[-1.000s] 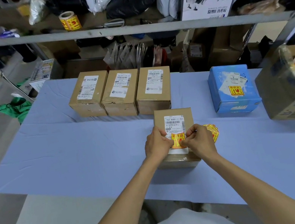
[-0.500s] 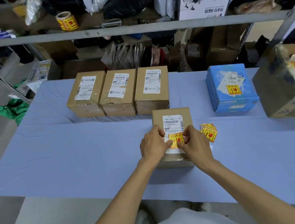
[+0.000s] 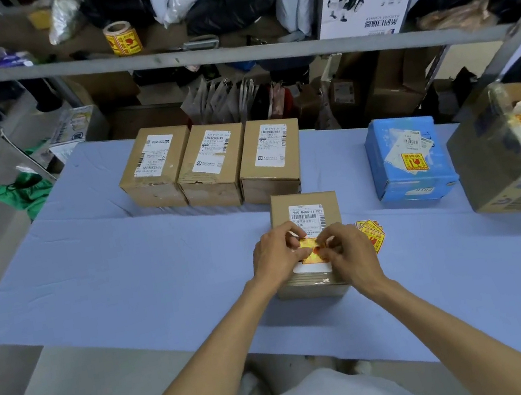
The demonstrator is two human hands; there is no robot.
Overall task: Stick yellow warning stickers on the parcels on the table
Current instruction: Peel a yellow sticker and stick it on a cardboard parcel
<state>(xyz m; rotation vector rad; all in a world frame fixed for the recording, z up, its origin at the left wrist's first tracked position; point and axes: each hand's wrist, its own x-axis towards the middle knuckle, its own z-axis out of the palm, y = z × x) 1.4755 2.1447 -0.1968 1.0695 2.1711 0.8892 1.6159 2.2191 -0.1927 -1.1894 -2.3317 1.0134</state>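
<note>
A brown parcel [image 3: 305, 203] with a white shipping label stands in front of me on the blue-covered table [image 3: 126, 273]. My left hand [image 3: 276, 253] and my right hand [image 3: 349, 253] both pinch a yellow warning sticker [image 3: 309, 246] just over the lower part of its label. A small pile of loose yellow stickers [image 3: 375, 232] lies right of the parcel. Three brown parcels [image 3: 211, 164] stand in a row behind, without yellow stickers. A blue parcel [image 3: 404, 154] at the right carries a yellow sticker.
An open cardboard box [image 3: 496, 162] with sticker scraps stands at the far right. A metal shelf rail [image 3: 227, 58] crosses above the table's back edge, holding a roll of yellow stickers [image 3: 122, 38], bags and a white box.
Both hands have drawn closer together over the sticker on the parcel's label. The view shifted slightly; the parcels have not moved.
</note>
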